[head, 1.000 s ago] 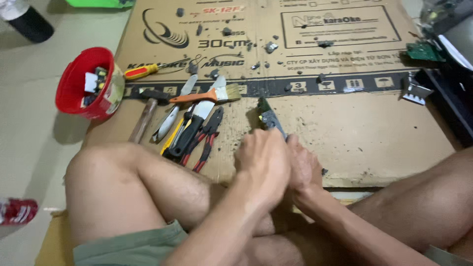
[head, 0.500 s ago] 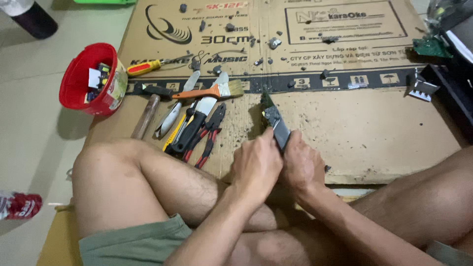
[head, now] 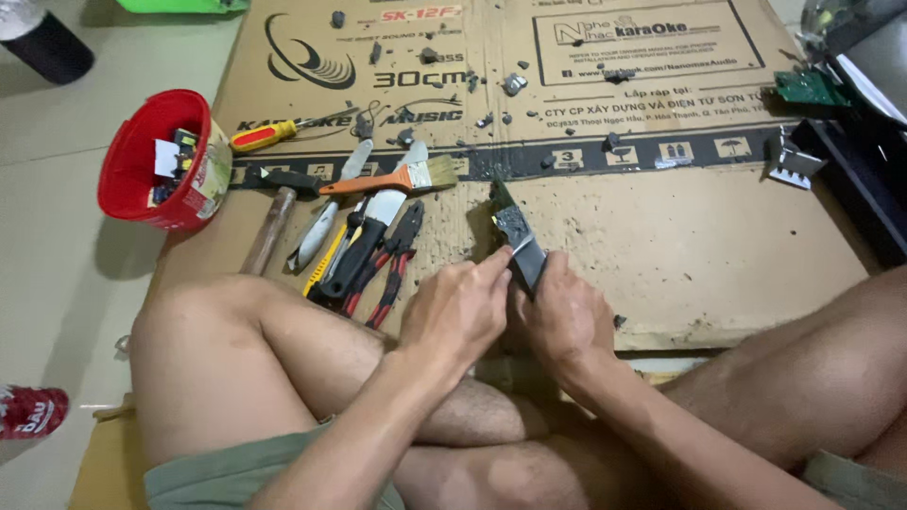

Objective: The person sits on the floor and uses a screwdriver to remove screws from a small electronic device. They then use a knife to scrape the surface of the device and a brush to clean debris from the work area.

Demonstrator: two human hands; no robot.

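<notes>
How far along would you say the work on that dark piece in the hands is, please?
Done: dark chips lie scattered over the cardboard sheet, seemingly broken off already. In hand: the left hand and right hand grip a dark, grimy flat piece together. Left: grime covers the piece; the paintbrush and pliers lie unused.

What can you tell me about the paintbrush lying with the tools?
The paintbrush has an orange handle, a silvery metal band and pale, splayed bristles pointing right. It lies flat on the cardboard sheet, tilted slightly, its handle resting across the scraper below it. Neither hand touches it.
</notes>
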